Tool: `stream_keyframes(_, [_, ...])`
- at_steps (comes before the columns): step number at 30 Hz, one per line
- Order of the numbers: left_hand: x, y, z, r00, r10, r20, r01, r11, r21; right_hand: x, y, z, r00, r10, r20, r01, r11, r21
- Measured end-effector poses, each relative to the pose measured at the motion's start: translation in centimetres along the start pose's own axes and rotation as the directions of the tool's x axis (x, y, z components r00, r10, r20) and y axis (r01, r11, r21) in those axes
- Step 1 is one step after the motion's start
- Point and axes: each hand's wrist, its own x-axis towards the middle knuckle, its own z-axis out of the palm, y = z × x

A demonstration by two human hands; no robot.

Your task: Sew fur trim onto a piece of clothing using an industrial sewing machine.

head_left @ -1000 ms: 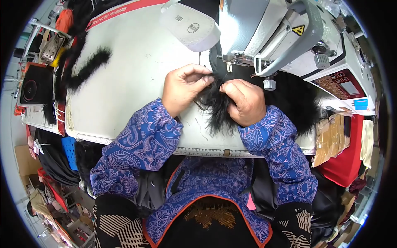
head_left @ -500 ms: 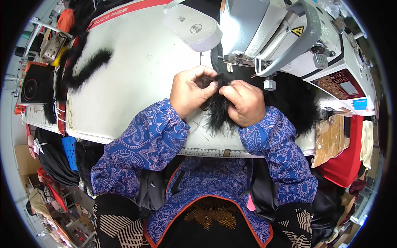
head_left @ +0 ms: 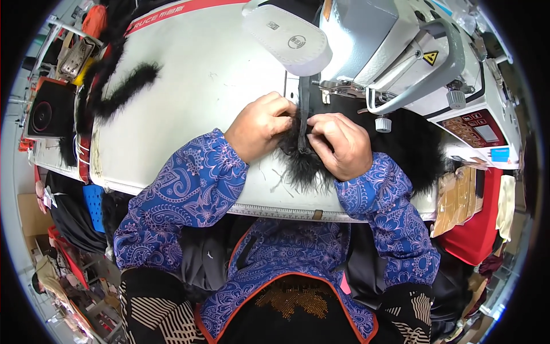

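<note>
A piece of black fur (head_left: pixel 303 169) lies on the white sewing table (head_left: pixel 189 114), its long hairs fanning toward the front edge. Along it runs a dark, smooth fabric strip (head_left: pixel 304 109), reaching back toward the sewing machine (head_left: pixel 366 34). My left hand (head_left: pixel 260 129) pinches the fur from the left; its fingertips are partly buried in hair. Across the strip, my right hand (head_left: pixel 344 148) grips the other side between bent fingers and thumb. Both hands sit just in front of the machine's needle area. More black fur (head_left: pixel 407 143) spreads to the right, beside my right wrist.
A white machine cover (head_left: pixel 289 43) overhangs the table behind my hands. At the right are a control panel (head_left: pixel 475 127), a brown taped package (head_left: pixel 455 198) and a red bin (head_left: pixel 478 223). A narrow black fur strip (head_left: pixel 129 89) and a black speaker (head_left: pixel 48 112) are at the left.
My hands have drawn apart slightly, left hand to the left and right hand a little rightward and down. The fabric strip between them now shows lengthwise. The view has shifted slightly.
</note>
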Motion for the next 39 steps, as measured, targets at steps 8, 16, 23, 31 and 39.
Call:
stream_keyframes(8, [0.0,0.7,-0.1,0.960,-0.276,-0.041,0.265,0.948,-0.179,0.1,0.4,-0.3,0.994,-0.087,0.070,0.092,0.993,-0.072])
stream_keyframes(16, [-0.1,1.2,-0.1,0.933,-0.358,-0.039,0.337,0.905,-0.260,0.0,-0.2,-0.5,0.984,-0.078,0.162,0.096,0.990,-0.106])
stream_keyframes(23, [0.8,-0.3,-1.4,0.996,0.025,-0.086,-0.029,0.998,-0.047,0.0,-0.3,-0.7,0.980,-0.054,0.189,0.082,0.987,-0.141])
stream_keyframes(31, [1.6,-1.8,-0.3,0.994,0.109,0.025,-0.107,0.993,-0.047,-0.2,0.2,-1.7,0.969,-0.059,0.241,0.090,0.989,-0.118])
stream_keyframes(39, [3.7,-1.8,0.5,0.978,-0.176,0.113,0.180,0.983,-0.026,-1.1,2.2,-3.0,0.956,-0.001,0.293,0.047,0.987,-0.152])
